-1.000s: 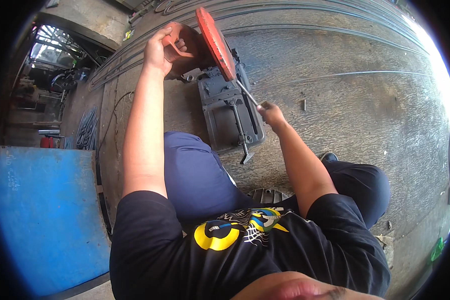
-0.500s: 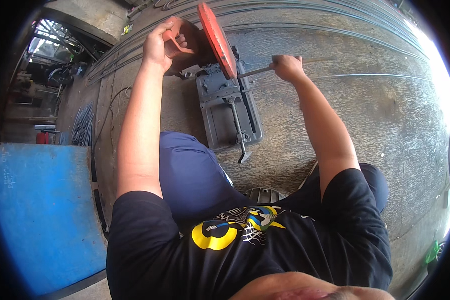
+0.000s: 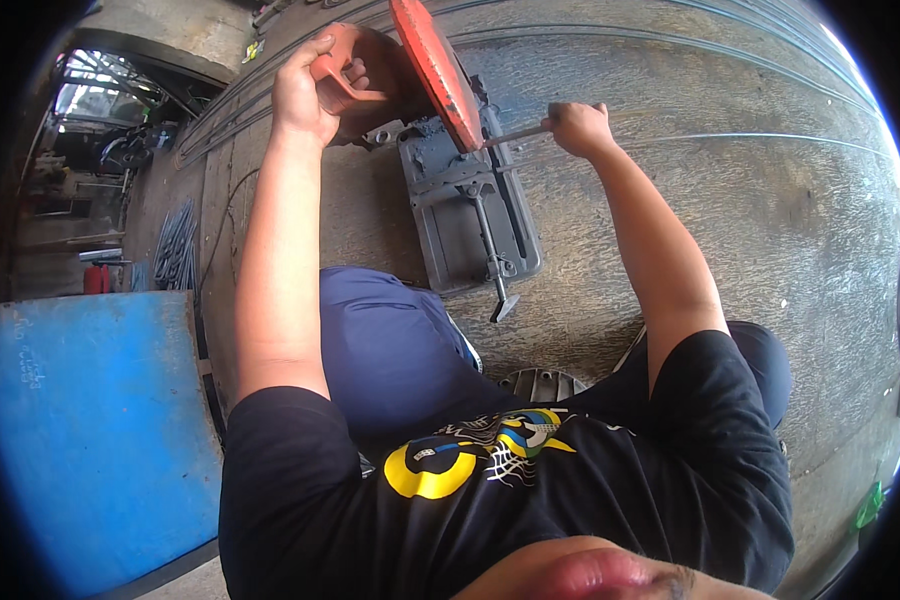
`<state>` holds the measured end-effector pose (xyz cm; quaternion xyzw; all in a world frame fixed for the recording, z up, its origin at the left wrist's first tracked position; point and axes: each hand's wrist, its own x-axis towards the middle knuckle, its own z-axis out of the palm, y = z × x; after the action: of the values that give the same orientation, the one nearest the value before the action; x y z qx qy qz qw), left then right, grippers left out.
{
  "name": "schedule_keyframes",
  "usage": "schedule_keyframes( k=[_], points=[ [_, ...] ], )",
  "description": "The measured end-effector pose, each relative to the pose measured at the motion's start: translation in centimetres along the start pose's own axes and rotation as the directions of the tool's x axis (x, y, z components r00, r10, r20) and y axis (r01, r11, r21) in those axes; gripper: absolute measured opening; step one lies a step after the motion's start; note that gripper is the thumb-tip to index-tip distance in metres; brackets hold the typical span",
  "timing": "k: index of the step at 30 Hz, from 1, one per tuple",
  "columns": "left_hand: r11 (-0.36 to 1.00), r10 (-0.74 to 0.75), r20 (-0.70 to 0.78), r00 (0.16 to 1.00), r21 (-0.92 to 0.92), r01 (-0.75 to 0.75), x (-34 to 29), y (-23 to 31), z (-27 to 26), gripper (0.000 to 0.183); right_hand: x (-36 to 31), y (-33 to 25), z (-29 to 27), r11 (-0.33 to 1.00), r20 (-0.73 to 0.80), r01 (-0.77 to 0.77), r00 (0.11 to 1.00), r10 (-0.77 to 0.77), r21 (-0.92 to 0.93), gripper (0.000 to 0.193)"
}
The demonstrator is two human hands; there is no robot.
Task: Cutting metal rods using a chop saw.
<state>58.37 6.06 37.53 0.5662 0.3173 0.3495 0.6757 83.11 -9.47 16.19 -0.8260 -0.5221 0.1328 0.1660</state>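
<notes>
"Say twelve is the far side, away from the person. Where is the saw [image 3: 425, 140]?"

"It stands on the floor [image 3: 750, 230], out near twelve o'clock from the person, a tiny bit toward eleven."

"Which way does it point?"

"Its long grey base [image 3: 457, 250] runs from between eleven and twelve, far off, down to between five and six, close by. The red guard [image 3: 437, 75] is long too, but it leans more: one tip goes to eleven, the other to five. The clamp screw [image 3: 489, 240] lies over the base, and its near end points between five and six."

"What does the left hand [image 3: 305, 100] have?"

"Its fingers are curled around the red handle [image 3: 362, 96], on the nine o'clock side of the guard. You can see fingertips in the handle's hole."

"And the right hand [image 3: 582, 128]?"

"It sits between two and three o'clock from the guard's near tip. It is closed up like a fist around a thin bar [image 3: 518, 136]."

"Which way does the bar go?"

"From the fist, its end points between eight and nine, at the guard's near tip. It goes crossways to the base. I can't tell if it touches the guard. Past the hand, the bar is too blurry to tell."

"What else?"

"A big blue board [image 3: 100, 420], between nine and ten o'clock from the person."
</notes>
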Motion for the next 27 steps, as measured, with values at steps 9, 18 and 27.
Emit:
schedule_keyframes(
  k=[9,18,27],
  points=[
    [0.999,-0.006,0.008,1.000,0.044,0.006,-0.01,0.08,-0.09,0.047,0.04,0.10,0.17,1.000,-0.014,0.021,1.000,-0.021,-0.006,0.025],
    [1.000,-0.014,0.014,1.000,0.010,0.014,0.19,0.01,-0.31,0.047,-0.10,-0.13,-0.22,1.000,-0.016,0.027,1.000,-0.027,0.001,0.026],
    [1.000,-0.009,0.022,1.000,-0.018,0.009,0.16,0.06,-0.15,0.046,-0.16,-0.04,-0.02,0.999,-0.017,0.033,0.999,-0.033,-0.005,0.026]
  ],
)
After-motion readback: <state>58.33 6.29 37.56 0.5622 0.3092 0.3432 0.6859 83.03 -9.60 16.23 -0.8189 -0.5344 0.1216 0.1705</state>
